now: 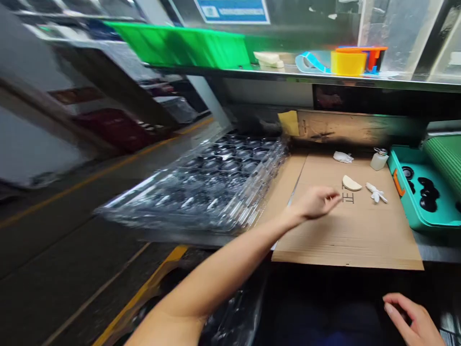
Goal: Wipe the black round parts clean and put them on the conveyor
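Note:
My left hand (317,203) reaches across above a sheet of brown cardboard (345,238), its fingers curled and the tips of thumb and forefinger close together. Whatever lies between them, if anything, does not show. Just beyond its fingertips are a cream half-round pad (351,183) and a crumpled white scrap (376,192). My right hand (416,319) is low at the right, in front of the table edge, with fingers loosely bent and thumb apart; nothing is seen in it. Left of the cardboard, a clear plastic tray (201,192) holds several glossy dark rounded parts in its pockets.
A teal bin (406,211) with black round parts stands at the right, near a small bottle (379,158) and another white scrap (343,157). Above runs a shelf (288,74) carrying a green bin (187,47), blue tape (310,62) and a yellow container (347,63).

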Motion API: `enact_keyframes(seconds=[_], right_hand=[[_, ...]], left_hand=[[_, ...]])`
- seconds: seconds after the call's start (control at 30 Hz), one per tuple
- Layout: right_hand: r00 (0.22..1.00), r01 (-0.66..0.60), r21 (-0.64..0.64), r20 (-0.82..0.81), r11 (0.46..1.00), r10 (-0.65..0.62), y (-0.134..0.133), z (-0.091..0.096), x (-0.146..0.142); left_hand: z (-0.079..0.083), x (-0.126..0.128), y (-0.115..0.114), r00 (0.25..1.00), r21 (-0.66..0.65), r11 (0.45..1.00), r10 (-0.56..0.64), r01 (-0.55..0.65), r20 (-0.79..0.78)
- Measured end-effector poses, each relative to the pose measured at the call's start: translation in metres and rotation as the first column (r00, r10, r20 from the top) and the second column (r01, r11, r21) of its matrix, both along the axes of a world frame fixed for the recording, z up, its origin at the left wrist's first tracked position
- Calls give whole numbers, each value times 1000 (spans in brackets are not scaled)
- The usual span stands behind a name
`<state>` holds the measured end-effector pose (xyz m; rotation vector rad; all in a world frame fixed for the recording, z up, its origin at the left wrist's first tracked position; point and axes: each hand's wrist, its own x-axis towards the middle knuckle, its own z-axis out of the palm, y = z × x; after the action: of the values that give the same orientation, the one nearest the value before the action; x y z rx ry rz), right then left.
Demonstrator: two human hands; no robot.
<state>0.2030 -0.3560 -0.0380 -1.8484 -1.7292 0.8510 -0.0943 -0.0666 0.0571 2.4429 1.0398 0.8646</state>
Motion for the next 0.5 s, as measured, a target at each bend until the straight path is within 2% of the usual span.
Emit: enact_keyframes(seconds=[0.07,0.13,0.2,0.23,0.3,0.37,0.43,0.5], right_hand=[[993,-117,89,23,989,116,40,39,-3],[978,-202,188,82,961,189,92,75,-12],[969,-228,300,164,926,186,153,94,-28],[964,-224,354,216,908,154,186,97,-38],[935,-212,419,348,883,60,247,89,-59],[887,-196,374,461,907,1,297,73,-77],[845,-220,281,533,934,39,333,56,-89],[827,-233,251,560,940,56,354,43,-92]], left_hand=[[-30,37,-16,993,-29,993,-112,111,-34],[-54,62,-24,985,-86,983,-168,164,-44],[-72,76,-24,984,-133,975,-179,176,-9],[-79,79,-23,984,-144,973,-177,178,24],[-88,80,-21,980,-143,973,-169,183,104],[-93,76,-22,976,-135,975,-159,179,146],[-92,69,-22,978,-142,975,-150,170,144],[-83,64,-19,974,-127,976,-152,175,166]])
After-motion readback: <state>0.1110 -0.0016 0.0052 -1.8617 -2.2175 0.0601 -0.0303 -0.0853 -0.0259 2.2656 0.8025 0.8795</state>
